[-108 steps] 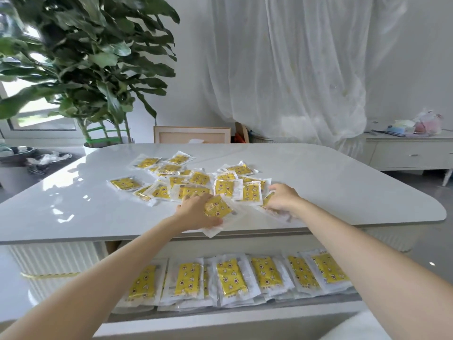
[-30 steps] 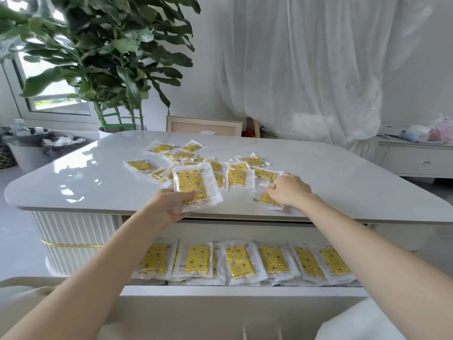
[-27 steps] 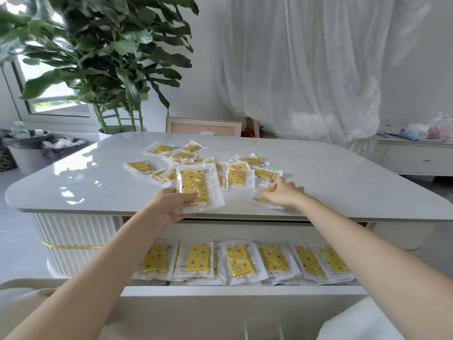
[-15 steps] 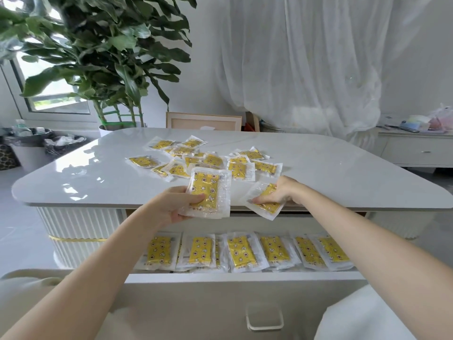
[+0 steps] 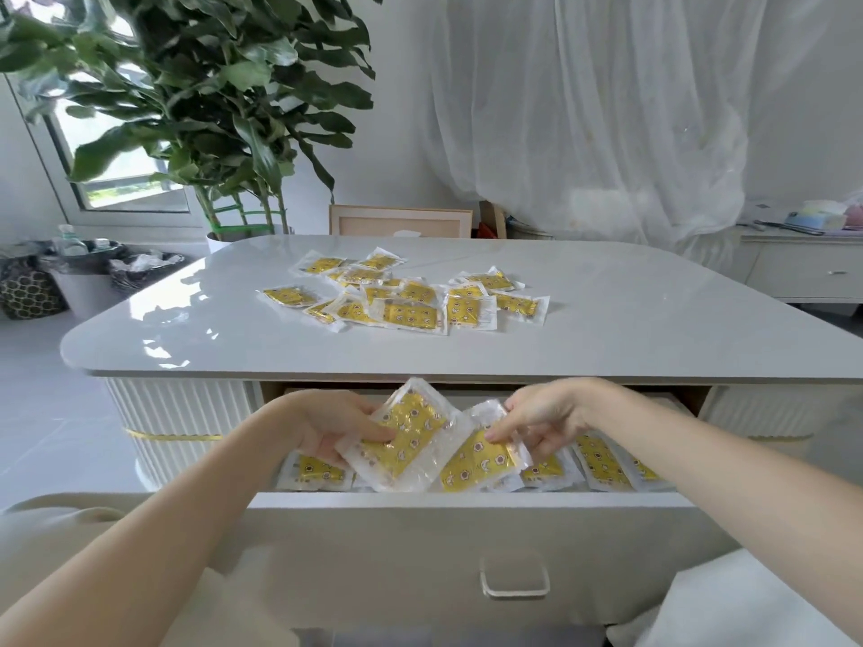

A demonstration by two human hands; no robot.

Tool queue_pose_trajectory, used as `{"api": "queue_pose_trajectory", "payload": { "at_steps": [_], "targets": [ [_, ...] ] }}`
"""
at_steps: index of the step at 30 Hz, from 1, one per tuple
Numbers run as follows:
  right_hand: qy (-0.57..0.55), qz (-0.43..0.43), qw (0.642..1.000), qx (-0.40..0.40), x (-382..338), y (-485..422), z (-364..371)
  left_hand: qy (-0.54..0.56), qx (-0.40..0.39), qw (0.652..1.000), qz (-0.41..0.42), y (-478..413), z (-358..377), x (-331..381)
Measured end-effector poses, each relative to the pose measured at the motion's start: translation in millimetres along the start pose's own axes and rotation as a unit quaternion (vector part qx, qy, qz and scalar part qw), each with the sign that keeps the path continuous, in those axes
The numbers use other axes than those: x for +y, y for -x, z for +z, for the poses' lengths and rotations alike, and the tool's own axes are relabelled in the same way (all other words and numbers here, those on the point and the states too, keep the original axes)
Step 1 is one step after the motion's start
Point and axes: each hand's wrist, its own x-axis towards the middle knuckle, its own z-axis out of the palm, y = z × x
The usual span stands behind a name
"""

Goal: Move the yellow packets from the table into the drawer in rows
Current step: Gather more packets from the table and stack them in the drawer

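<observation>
Both hands are down over the open drawer [image 5: 420, 516] under the white table [image 5: 654, 338]. My left hand [image 5: 327, 424] grips a small stack of yellow packets [image 5: 404, 436], tilted up on its left side. My right hand [image 5: 548, 420] pinches another yellow packet [image 5: 476, 462] just to the right of it, overlapping the stack's edge. Beneath them a row of yellow packets [image 5: 602, 459] lies in the drawer, partly hidden by my hands. Several loose yellow packets [image 5: 411, 296] remain scattered on the tabletop.
The drawer front has a white handle [image 5: 513, 582]. A large potted plant [image 5: 210, 109] stands behind the table's left corner, bins [image 5: 93, 282] at far left, a low sideboard [image 5: 803, 268] at right, and a white curtain behind.
Both hands have come off the tabletop and down to the drawer, each carrying its packets. The view has tilted lower, showing the drawer front and handle.
</observation>
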Motion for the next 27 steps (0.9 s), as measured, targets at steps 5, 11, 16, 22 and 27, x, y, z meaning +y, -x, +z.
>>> {"api": "queue_pose_trajectory", "payload": {
  "at_steps": [5,11,16,22,27],
  "targets": [
    [-0.148,0.044,0.988,0.023,22,-32,10,-0.032,0.056,0.994,-0.086,-14,-7,-23],
    [-0.232,0.044,0.971,0.048,14,-51,16,0.024,0.142,0.978,-0.151,-36,-22,-45],
    [-0.263,0.042,0.961,0.071,11,-65,20,0.069,0.181,0.966,-0.172,-46,-28,-47],
    [-0.291,0.052,0.952,0.074,17,-75,30,0.137,0.173,0.956,-0.195,-59,-37,-49],
    [-0.252,0.039,0.962,0.095,15,-70,32,0.063,0.173,0.962,-0.201,-56,-38,-47]
  ]
}}
